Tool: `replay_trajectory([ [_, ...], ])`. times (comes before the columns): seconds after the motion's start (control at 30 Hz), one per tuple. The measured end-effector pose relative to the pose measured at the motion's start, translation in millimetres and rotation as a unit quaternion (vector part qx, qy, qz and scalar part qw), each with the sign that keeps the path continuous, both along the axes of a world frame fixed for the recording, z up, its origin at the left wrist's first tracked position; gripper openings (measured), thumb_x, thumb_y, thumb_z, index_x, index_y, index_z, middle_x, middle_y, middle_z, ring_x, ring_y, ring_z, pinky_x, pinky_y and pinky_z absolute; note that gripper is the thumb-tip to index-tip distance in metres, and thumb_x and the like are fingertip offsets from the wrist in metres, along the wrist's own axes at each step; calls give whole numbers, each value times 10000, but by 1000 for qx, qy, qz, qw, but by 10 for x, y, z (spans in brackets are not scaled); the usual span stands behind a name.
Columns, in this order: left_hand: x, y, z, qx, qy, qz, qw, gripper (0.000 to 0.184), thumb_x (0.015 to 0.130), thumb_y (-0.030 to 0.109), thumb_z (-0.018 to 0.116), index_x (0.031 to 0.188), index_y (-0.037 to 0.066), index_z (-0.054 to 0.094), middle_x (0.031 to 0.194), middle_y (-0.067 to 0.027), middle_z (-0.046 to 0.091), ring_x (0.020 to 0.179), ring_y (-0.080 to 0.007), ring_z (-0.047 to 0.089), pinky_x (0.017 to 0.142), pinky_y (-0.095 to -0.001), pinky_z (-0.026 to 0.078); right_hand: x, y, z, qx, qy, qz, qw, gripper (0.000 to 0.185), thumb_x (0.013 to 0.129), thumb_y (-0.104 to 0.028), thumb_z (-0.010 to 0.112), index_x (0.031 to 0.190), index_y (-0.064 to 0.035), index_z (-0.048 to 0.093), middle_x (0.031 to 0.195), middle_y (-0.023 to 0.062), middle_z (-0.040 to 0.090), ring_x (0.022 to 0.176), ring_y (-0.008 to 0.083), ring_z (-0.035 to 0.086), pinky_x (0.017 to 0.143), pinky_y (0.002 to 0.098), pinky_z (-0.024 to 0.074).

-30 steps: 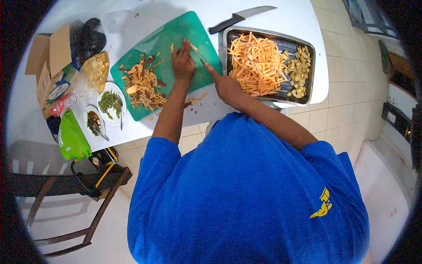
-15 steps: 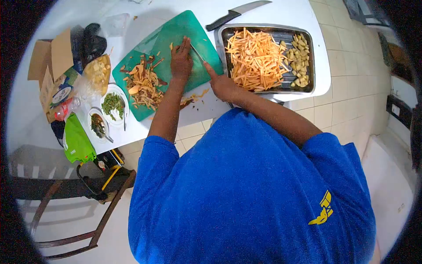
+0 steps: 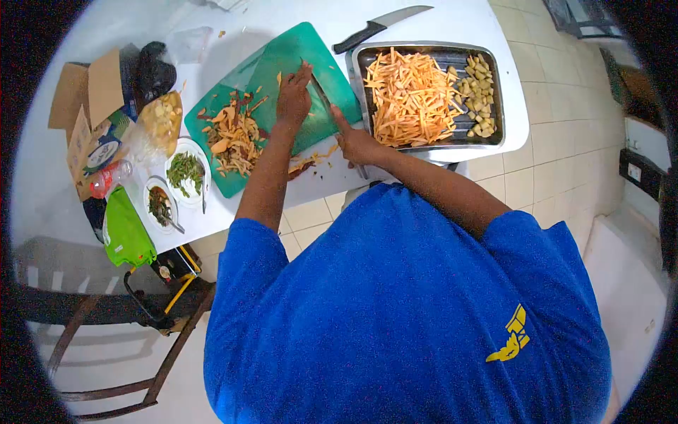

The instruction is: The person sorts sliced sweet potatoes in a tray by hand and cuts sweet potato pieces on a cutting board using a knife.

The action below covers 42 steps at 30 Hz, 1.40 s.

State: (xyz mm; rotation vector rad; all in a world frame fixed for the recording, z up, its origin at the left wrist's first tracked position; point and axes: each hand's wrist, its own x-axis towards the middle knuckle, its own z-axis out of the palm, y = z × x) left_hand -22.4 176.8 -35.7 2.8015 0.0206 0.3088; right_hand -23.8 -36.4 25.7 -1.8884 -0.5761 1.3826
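Note:
My left hand (image 3: 293, 100) presses on the upper middle of a green cutting board (image 3: 233, 81), its fingers drawn together. Whatever is under the fingertips is hidden. My right hand (image 3: 359, 146) is closed around a kitchen knife (image 3: 320, 92), index finger stretched along its spine. The blade lies close along the right side of my left fingers. To the left on the board is a heap of orange and brown peelings and scraps (image 3: 236, 134). A few small pale-orange pieces lie near my left hand.
Right of the board, a dark metal tray (image 3: 429, 46) holds orange sticks (image 3: 413, 99) and pale green-yellow chunks (image 3: 479, 95). A black-handled knife (image 3: 381, 27) lies behind it. At left are a plate of chopped greens (image 3: 185, 173), a small bowl (image 3: 161, 205), plastic bags and a cardboard box (image 3: 104, 85).
My right hand has shifted slightly and the knife is angled differently, its handle end now showing below the hand. My left hand stays in nearly the same place; the whole view moved a little.

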Motion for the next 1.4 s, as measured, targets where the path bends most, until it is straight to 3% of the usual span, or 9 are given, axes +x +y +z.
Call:
replay_trajectory([
  [0.13,58,-51,-253,-39,-200,205,957,469,772,-22,482,1236,42,514,1289,-180,504,1081,-358,505,957,-449,391,-30,-46,22,53,43,-59,996,700,987,-207,373,1446,-277,-151,733,146,606,553,238,628,514,381,527],
  [0.23,50,-193,-166,-166,-92,372,909,370,782,37,513,1148,45,567,1165,-196,547,1065,-377,500,929,-480,395,-75,-125,104,88,102,-103,986,670,985,-188,374,1465,-266,-87,667,96,539,496,193,568,491,358,508],
  [0.37,60,-159,-232,-93,-60,294,949,281,772,153,601,1029,38,610,1063,-195,552,1055,-377,499,885,-488,408,81,-209,-24,219,-85,-126,964,614,983,-166,373,1483,-257,28,635,55,478,451,147,472,443,310,466],
  [0.47,140,-191,-207,-85,-82,254,960,303,691,197,710,939,42,634,985,-186,566,1023,-386,514,858,-480,424,281,-501,536,203,35,-157,966,613,976,-165,392,1486,-237,59,638,65,506,483,136,503,461,296,460],
  [0.73,318,-237,20,3,79,194,978,215,698,57,638,906,27,591,929,-191,582,870,-387,584,789,-463,480,509,-1150,812,266,-118,-224,930,605,974,-181,395,1489,-185,77,835,94,585,566,115,512,526,280,465],
  [0.97,109,-288,-13,76,88,173,978,171,747,37,580,918,38,594,922,-178,616,871,-382,604,765,-457,500,497,-1700,722,258,-163,-316,898,622,980,-187,392,1489,-225,35,661,23,459,494,90,431,441,243,419],
  [1.17,262,-647,159,-398,28,166,902,207,782,90,648,983,40,646,884,-106,678,834,-218,643,770,-321,503,482,-2073,533,250,-154,-358,887,604,979,-220,387,1487,-160,65,671,40,494,469,90,433,417,247,417],
  [1.27,432,-931,230,-487,-49,96,867,218,800,114,667,1004,40,654,920,-85,686,864,-190,642,813,-288,486,483,-2100,538,247,-145,-372,883,601,975,-189,380,1485,-155,63,596,22,460,437,103,440,408,256,409],
  [1.4,413,-1165,804,-516,83,-46,851,278,909,145,557,1155,18,581,1217,-99,579,1068,-181,579,907,-308,460,535,-2080,526,227,-173,-351,892,592,973,-172,378,1485,-159,80,877,108,565,462,100,457,420,257,424],
])
